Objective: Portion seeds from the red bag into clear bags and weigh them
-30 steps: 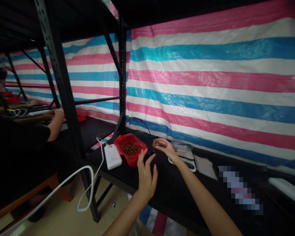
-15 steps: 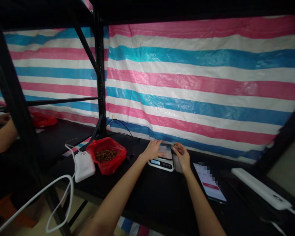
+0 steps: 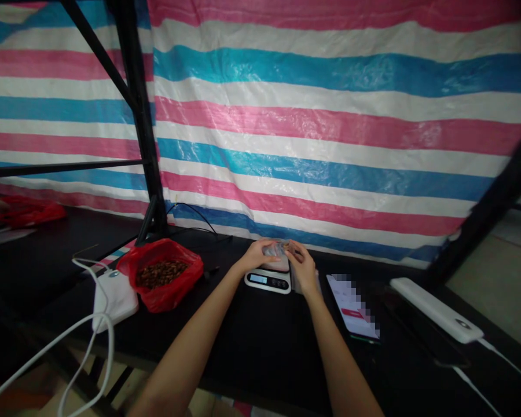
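My left hand (image 3: 259, 255) and my right hand (image 3: 301, 265) meet above a small white digital scale (image 3: 269, 281) with a lit display. Both sets of fingers are closed on a crinkled clear plastic bag (image 3: 272, 250); my fingers partly hide it, so its contents are hard to make out. A little brown shows at my right fingertips. Flat translucent plastic (image 3: 313, 282) lies beside the scale, partly under my right wrist. To the left sits an opened red plastic bag (image 3: 186, 289) filled with small brown pieces (image 3: 160, 273).
A lit phone (image 3: 353, 307) lies right of my right arm. Farther right are a long white power bank (image 3: 436, 310) and a dark phone (image 3: 425, 336) with cables. Another white device (image 3: 115, 301) with a looping cable stands left. Black shelf posts (image 3: 136, 116) and a striped sheet (image 3: 330, 133) bound the table.
My right hand has moved left to meet my left hand over the scale, bringing what it held with it. The head view has shifted down and to the right.
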A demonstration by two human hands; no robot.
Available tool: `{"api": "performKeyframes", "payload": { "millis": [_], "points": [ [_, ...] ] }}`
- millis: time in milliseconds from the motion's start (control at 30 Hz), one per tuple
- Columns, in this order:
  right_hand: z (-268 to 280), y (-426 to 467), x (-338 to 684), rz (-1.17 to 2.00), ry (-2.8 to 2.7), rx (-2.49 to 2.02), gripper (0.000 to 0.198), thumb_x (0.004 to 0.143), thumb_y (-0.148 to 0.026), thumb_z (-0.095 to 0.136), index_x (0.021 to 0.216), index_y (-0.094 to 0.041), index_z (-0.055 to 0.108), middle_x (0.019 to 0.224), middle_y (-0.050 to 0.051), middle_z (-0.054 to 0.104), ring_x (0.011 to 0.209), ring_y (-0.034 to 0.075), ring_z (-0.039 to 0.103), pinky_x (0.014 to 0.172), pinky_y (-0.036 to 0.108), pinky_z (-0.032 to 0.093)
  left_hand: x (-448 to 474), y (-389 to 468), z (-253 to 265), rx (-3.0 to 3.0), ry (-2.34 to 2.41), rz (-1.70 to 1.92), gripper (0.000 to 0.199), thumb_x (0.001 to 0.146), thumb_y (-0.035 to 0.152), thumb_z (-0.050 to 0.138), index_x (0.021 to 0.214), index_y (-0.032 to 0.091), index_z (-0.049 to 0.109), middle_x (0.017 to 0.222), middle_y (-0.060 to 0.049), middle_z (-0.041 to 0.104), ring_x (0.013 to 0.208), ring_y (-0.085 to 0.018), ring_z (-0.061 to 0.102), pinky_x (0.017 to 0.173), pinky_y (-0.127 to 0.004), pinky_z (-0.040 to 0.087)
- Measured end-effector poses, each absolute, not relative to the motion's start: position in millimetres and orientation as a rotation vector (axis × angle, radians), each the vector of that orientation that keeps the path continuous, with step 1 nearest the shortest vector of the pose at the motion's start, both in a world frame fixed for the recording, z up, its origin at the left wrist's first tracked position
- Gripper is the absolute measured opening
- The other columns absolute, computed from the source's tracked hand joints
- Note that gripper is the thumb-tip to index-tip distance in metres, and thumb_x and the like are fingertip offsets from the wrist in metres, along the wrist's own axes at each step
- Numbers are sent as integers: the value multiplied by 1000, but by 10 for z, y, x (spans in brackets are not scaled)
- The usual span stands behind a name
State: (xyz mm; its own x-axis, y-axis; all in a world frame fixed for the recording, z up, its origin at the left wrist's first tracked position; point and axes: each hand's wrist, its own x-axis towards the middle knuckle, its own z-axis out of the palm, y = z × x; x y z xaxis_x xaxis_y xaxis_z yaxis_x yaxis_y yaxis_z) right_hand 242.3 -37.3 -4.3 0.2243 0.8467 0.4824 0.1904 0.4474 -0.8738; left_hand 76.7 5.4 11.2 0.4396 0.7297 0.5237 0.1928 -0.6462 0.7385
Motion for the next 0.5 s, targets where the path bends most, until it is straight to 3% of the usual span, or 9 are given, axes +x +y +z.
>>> {"api": "performKeyframes", "payload": {
  "millis": [233,333,400,500],
  "points": [
    [58,-423,2345,563,-1320,-910,47,70,-36,64,113,-21,51,114,10,60,101,22,58,89,39,44,773,-123,250,1790,611,1141,50,62,33,72,107,12,61,105,-10,63,96,-19,56,88,-30,40],
    [105,-457,2319,524,-1300,-876,44,68,-35,67,106,-21,50,107,9,62,97,21,59,84,38,46,768,-156,277,1711,621,1099,53,64,37,70,109,11,59,91,-8,65,71,-12,57,67,-23,44],
    [136,-478,2309,503,-1319,-859,39,68,-35,66,102,-21,53,109,9,61,98,21,59,84,38,46,760,-155,271,1679,631,1035,58,65,42,68,113,11,56,76,-3,63,51,-6,47,50,-19,38],
    [170,-500,2304,466,-1372,-839,36,70,-35,65,103,-21,59,115,9,58,104,22,55,87,38,45,762,-138,249,1659,599,981,59,65,45,67,111,10,56,66,0,58,45,-4,40,44,-17,30]
  ]
}}
